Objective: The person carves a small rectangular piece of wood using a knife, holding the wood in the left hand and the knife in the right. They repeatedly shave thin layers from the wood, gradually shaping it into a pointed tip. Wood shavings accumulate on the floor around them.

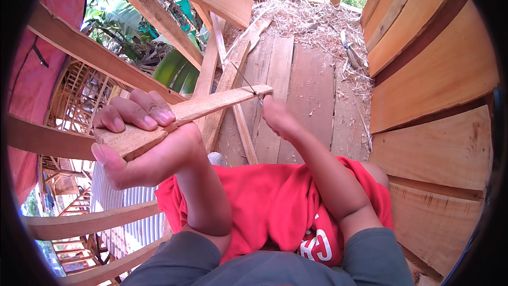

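My left hand (153, 148) is closed round the broad end of a pale wooden piece (211, 104), thumb below and fingers over the top. The piece narrows away from that hand and slants up to the right. By its narrow tip my right hand (279, 118) is closed on a thin metal tool (245, 79). The tool's dark, slim shaft crosses the wood near the tip and points up to the left. My fingers hide its other end, so its exact kind cannot be made out.
Wooden floorboards (312, 100) lie ahead, with a heap of wood shavings (312, 18) at the far end. A curved blade-like tool (346, 45) rests there. Loose planks (227, 85) lean left of centre. A plank wall (434, 74) stands right; open rails (95, 135) run left.
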The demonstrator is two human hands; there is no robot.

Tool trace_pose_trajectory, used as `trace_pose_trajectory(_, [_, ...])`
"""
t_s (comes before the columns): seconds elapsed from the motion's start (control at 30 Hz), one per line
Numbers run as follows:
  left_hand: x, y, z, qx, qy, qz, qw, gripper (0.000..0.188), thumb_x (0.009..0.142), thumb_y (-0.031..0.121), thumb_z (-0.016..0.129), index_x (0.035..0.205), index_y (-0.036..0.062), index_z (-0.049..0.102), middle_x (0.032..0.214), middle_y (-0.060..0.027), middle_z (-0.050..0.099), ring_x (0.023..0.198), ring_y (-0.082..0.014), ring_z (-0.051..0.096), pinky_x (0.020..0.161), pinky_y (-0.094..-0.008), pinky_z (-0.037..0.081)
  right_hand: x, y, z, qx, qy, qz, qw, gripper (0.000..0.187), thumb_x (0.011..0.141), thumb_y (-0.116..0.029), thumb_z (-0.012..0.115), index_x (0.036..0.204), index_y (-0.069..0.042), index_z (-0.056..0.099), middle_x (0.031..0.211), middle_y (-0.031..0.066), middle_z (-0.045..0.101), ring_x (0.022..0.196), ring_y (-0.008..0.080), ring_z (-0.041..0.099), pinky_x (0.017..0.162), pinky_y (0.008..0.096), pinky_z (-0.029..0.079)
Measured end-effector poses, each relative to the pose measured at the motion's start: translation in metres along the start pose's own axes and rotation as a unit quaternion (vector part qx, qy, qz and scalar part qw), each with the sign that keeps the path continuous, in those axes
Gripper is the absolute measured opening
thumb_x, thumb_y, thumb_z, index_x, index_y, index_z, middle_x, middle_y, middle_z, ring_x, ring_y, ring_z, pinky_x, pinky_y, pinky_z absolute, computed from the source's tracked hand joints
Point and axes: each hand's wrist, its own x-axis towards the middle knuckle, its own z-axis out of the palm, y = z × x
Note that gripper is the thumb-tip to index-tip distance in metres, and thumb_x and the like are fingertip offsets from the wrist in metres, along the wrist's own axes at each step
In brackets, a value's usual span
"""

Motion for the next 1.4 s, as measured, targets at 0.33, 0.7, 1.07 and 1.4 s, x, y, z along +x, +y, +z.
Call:
trace_pose_trajectory(0.33, [0.003,0.003,-0.007,-0.007,-0.038,-0.026,0.999,0.04,0.078,0.051,0.044,0.074,0.0116,0.035,0.053,-0.0011,0.03,0.042,-0.0117,0.028,0.04,-0.0251,0.022,0.007,0.007,0.013,-0.108,0.038,-0.152,0.982,0.061,0.094,-0.036,0.03,0.085,0.015,0.063,0.092,0.0367,0.062,0.102,0.0466,0.061,0.091,0.0479,0.045])
trace_pose_trajectory(0.7, [0.007,-0.002,-0.005,-0.013,-0.017,-0.023,0.999,0.044,0.083,0.052,0.045,0.076,0.0088,0.036,0.052,-0.0023,0.031,0.039,-0.0114,0.028,0.035,-0.0232,0.023,0.021,0.006,-0.007,-0.118,0.007,-0.129,0.985,0.055,0.092,-0.034,0.033,0.083,0.012,0.063,0.086,0.0355,0.062,0.09,0.0471,0.062,0.084,0.0494,0.046])
trace_pose_trajectory(1.07, [0.012,0.001,-0.01,-0.041,-0.023,-0.034,0.998,0.043,0.081,0.05,0.045,0.075,0.0091,0.036,0.051,-0.0022,0.031,0.038,-0.011,0.027,0.035,-0.0228,0.023,0.01,0.013,0.009,-0.128,0.036,-0.162,0.978,0.055,0.095,-0.033,0.03,0.086,0.007,0.065,0.088,0.0329,0.063,0.091,0.0461,0.062,0.087,0.0507,0.045])
trace_pose_trajectory(1.4, [0.006,0.0,-0.006,-0.03,-0.038,-0.041,0.998,0.044,0.079,0.052,0.046,0.075,0.0094,0.036,0.052,-0.0022,0.032,0.038,-0.0108,0.027,0.035,-0.0231,0.022,0.021,0.014,0.004,-0.114,0.076,-0.151,0.979,0.055,0.095,-0.033,0.03,0.085,0.008,0.066,0.091,0.0326,0.064,0.094,0.0475,0.061,0.09,0.051,0.045])
